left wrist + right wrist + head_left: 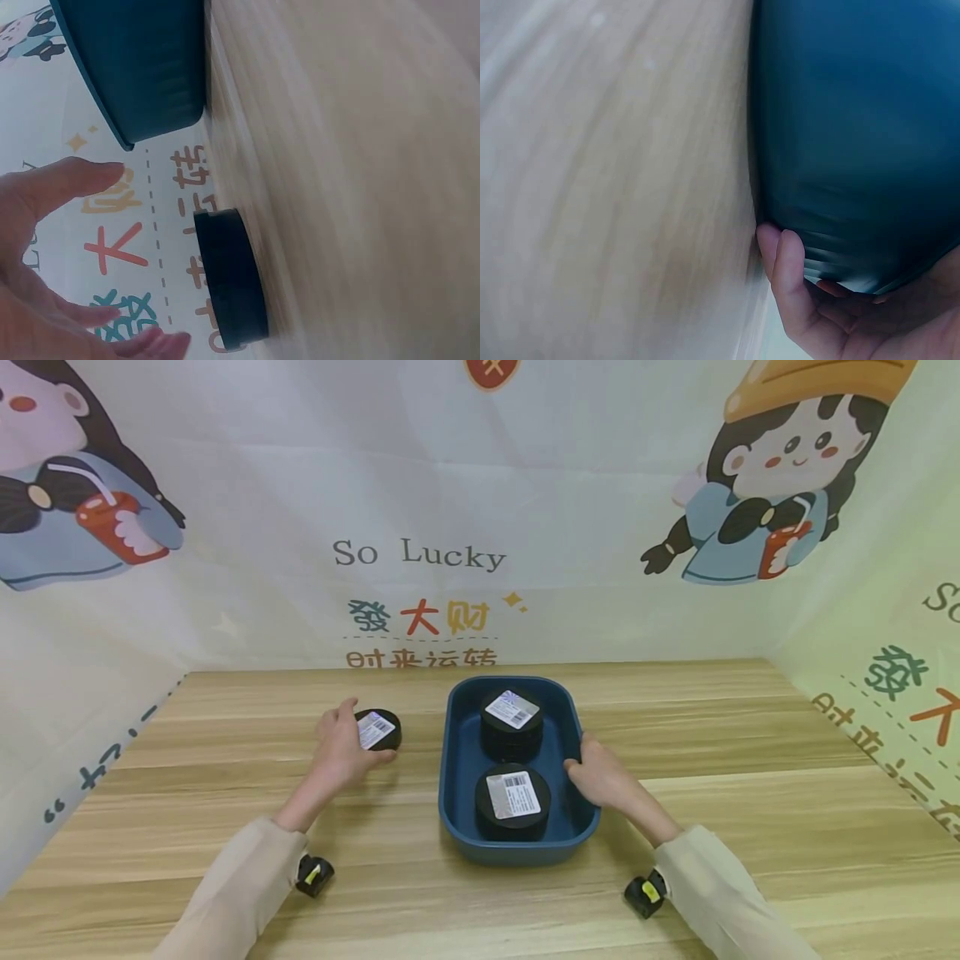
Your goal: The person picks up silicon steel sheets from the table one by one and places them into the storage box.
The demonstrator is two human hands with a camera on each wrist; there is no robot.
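Observation:
A black round disc [378,730] with a white barcode label lies flat on the wooden table, left of a blue plastic bin [445,768]. Over it reaches my left hand [343,753], thumb and fingers spread to either side. The left wrist view shows this hand [45,225] with a gap between its fingertips and the disc [231,277]. My right hand [606,777] grips the bin's right side, thumb over the rim. In the right wrist view, curled fingers press the outer wall [862,142]. Inside the bin, a stack of black discs [512,735] stands behind a front one [513,822].
A printed cloth backdrop [570,610] rises behind the table [697,735] and along both sides. A black wrist camera [315,875] hangs at the left cuff, another camera [645,895] at the right cuff.

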